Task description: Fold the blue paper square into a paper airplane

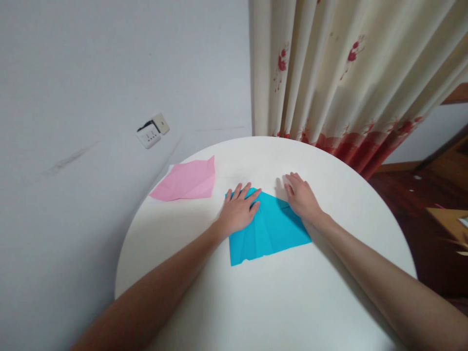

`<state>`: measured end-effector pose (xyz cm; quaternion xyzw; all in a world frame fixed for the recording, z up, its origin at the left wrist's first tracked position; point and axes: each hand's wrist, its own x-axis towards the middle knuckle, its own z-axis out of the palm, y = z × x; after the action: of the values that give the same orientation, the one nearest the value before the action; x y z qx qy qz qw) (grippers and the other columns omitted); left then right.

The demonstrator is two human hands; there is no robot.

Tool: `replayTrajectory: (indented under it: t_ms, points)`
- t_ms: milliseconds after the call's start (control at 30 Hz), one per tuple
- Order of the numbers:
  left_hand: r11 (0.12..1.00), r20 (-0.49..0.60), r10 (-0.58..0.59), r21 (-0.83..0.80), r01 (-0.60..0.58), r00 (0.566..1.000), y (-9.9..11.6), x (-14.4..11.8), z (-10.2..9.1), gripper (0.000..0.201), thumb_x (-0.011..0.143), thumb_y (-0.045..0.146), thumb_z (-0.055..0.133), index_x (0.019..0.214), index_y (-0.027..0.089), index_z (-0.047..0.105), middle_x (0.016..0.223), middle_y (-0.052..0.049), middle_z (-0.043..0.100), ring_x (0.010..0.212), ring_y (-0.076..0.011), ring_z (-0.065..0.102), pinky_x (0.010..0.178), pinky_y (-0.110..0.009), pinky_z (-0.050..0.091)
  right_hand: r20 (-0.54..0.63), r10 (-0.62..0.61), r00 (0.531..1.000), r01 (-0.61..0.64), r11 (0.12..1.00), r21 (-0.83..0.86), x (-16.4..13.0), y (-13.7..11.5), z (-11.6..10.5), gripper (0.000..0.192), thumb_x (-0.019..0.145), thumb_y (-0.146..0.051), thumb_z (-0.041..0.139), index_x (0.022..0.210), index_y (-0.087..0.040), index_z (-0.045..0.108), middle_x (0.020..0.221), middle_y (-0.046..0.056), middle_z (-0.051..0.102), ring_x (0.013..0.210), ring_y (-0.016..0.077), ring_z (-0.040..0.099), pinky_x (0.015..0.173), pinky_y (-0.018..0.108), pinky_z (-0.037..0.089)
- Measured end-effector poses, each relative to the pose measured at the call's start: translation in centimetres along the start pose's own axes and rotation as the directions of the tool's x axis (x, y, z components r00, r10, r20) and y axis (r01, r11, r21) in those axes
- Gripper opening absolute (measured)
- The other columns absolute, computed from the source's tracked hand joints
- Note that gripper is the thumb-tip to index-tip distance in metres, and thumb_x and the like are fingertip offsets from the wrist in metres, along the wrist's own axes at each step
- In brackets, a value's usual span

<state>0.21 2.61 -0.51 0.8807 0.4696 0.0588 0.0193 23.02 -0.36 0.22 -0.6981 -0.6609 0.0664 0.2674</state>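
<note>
Near the middle of the round white tabletop (278, 302) lies a bright blue, creased sheet of paper (274, 229), its long side toward the near edge and a low peak toward the far edge. Flat on the sheet's far left part rests the left hand (237, 210), its fingers (244, 189) spread wide and pinching nothing. Over the sheet's slanting right side is the right hand (302, 196), its fingers loosely curved and partly open, reaching past the paper with hold of nothing visible; whether their tips touch the tabletop, I cannot tell. By the tabletop's far left edge lies a pink, creased sheet of paper (188, 180). Beyond the far edge hangs a cream fabric curtain with red flowers (329, 83).
</note>
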Motion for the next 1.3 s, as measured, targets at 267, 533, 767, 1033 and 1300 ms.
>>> replayTrajectory:
  t_ms: [267, 533, 767, 1033, 1300]
  points:
    - [1.0, 0.007, 0.0, 0.012, 0.0, 1.0, 0.3, -0.1, -0.4, 0.053, 0.105, 0.049, 0.03, 0.156, 0.034, 0.038, 0.168, -0.004, 0.024, 0.154, -0.0365, 0.02, 0.121, -0.062, 0.02, -0.024, -0.403, 0.915, 0.387, 0.86, 0.333, -1.9, -3.3, 1.1, 0.041, 0.098, -0.019, 0.042, 0.13, -0.017, 0.067, 0.135, 0.012, 0.066, 0.128, 0.0242, 0.06, 0.114, 0.044, 0.044]
    - [0.999, 0.023, -0.033, -0.024, 0.033, 0.999, 0.5, 0.0, -0.5, 0.057, 0.105, 0.048, 0.031, 0.158, 0.026, 0.034, 0.167, -0.003, 0.024, 0.155, -0.0329, 0.018, 0.123, -0.06, 0.018, 0.167, -0.493, 0.854, 0.458, 0.864, 0.21, -2.1, -2.8, 1.6, 0.04, 0.099, -0.026, 0.055, 0.136, -0.014, 0.063, 0.149, 0.017, 0.054, 0.141, 0.0305, 0.048, 0.119, 0.05, 0.038]
    - [0.998, -0.007, -0.053, -0.045, 0.053, 0.999, 0.4, 0.1, -0.2, 0.06, 0.104, 0.048, 0.033, 0.157, 0.019, 0.034, 0.167, -0.006, 0.026, 0.155, -0.0311, 0.019, 0.123, -0.058, 0.019, 0.237, -0.484, 0.842, 0.465, 0.875, 0.134, -2.2, -2.6, 1.5, 0.044, 0.101, -0.033, 0.052, 0.142, -0.016, 0.058, 0.154, 0.017, 0.048, 0.145, 0.0299, 0.041, 0.12, 0.052, 0.034]
    - [0.996, -0.065, -0.059, -0.069, 0.055, 0.996, -0.6, 0.6, 0.1, 0.054, 0.105, 0.041, 0.033, 0.153, 0.018, 0.042, 0.164, -0.007, 0.033, 0.153, -0.0292, 0.025, 0.124, -0.054, 0.021, 0.316, -0.43, 0.846, 0.45, 0.893, 0.012, -2.0, -2.5, 1.6, 0.047, 0.105, -0.031, 0.04, 0.149, -0.017, 0.05, 0.16, 0.014, 0.039, 0.15, 0.0297, 0.032, 0.121, 0.056, 0.027]
    - [0.973, -0.132, -0.231, -0.034, 0.228, 0.964, -1.3, 0.8, 0.1, 0.051, 0.103, 0.043, 0.038, 0.149, 0.024, 0.047, 0.161, -0.008, 0.039, 0.15, -0.0347, 0.031, 0.119, -0.062, 0.026, 0.33, -0.346, 0.879, 0.384, 0.922, -0.056, -2.1, -2.5, 1.0, 0.048, 0.105, -0.027, 0.036, 0.151, -0.019, 0.047, 0.163, 0.012, 0.035, 0.151, 0.0304, 0.03, 0.12, 0.059, 0.025]
